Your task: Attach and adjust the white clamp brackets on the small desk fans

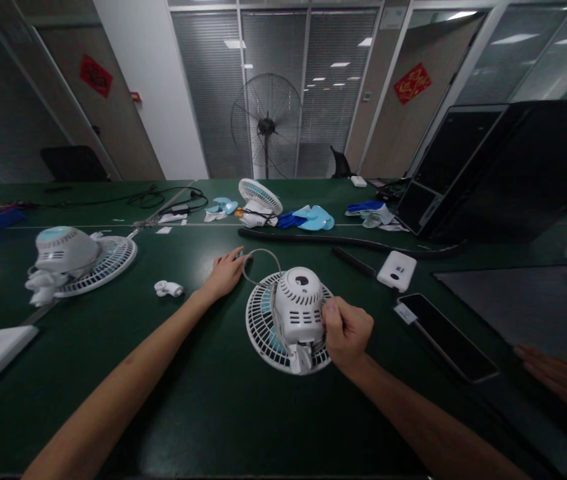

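Observation:
A small white fan [299, 303] lies face down in front of me, its round grille [262, 327] on the green table and light blue blades showing through. My right hand [347, 330] is closed against the right side of its motor housing; the fingertips are partly hidden. My left hand [224, 275] rests on the table left of the fan, fingers stretched forward. A thin pale cord [266, 251] loops from the fan to near those fingertips, where a small light blue bit shows. Left of my left forearm lies a white plastic joint piece [168, 289].
Another face-down fan [66, 252] sits at the left, a third fan [258, 200] farther back. Blue blades [317, 218], a black tube [343, 239], a white box [397, 271] and a phone [451, 337] lie around. Another person's hand [558, 377] is at the right, near a computer tower [453, 160].

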{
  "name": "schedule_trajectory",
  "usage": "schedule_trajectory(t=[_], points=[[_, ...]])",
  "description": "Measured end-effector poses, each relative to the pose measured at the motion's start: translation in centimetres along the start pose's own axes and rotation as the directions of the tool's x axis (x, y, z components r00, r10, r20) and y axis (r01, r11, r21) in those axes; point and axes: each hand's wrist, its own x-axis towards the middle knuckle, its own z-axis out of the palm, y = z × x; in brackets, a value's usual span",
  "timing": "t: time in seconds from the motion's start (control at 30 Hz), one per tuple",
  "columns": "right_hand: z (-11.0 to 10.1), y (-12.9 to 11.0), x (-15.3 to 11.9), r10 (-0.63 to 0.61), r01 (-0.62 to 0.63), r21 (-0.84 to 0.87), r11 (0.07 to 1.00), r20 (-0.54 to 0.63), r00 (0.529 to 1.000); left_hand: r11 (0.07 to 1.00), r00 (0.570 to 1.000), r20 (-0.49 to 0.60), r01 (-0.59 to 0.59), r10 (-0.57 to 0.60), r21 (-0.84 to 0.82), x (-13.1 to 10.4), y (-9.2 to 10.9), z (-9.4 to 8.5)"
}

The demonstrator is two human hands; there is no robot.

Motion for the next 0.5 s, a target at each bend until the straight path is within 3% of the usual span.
schedule_trajectory(t=[0.13,0.23,0.3,0.33,0.4,0.43,0.5], points=[[0.0,0.0,0.1,-0.013,0.013,0.019,1.0,0.009,1.0,0.998,0.999,-0.033,0.035,-0.036,-0.048,-0.4,0.4,-0.5],[0.0,-0.5,0.5,-0.048,0.048,0.088,0.995,-0.005,0.999,0.993,0.975,-0.201,0.073,-0.09,-0.092,-2.3,2.5,-2.5],[-0.1,-1.2,0.8,-0.147,0.149,0.087,0.985,-0.029,0.989,0.989,0.926,-0.363,0.062,-0.107,-0.134,-4.4,5.1,-4.0],[-0.2,-1.6,0.9,-0.217,0.219,0.055,0.974,-0.036,0.975,0.976,0.869,-0.492,-0.054,-0.057,-0.209,-5.7,6.7,-4.7],[-0.4,-2.5,1.0,-0.325,0.325,-0.012,0.946,0.0,0.946,0.887,0.813,-0.56,-0.367,0.161,-0.279,-8.5,10.1,-5.7],[-0.5,-2.9,0.9,-0.378,0.379,-0.027,0.925,0.027,0.925,0.832,0.814,-0.506,-0.472,0.285,-0.291,-9.9,11.8,-6.0],[-0.6,-3.4,0.5,-0.502,0.504,-0.004,0.863,0.087,0.86,0.743,0.761,-0.385,-0.628,0.523,-0.231,-12.5,14.5,-6.3]])
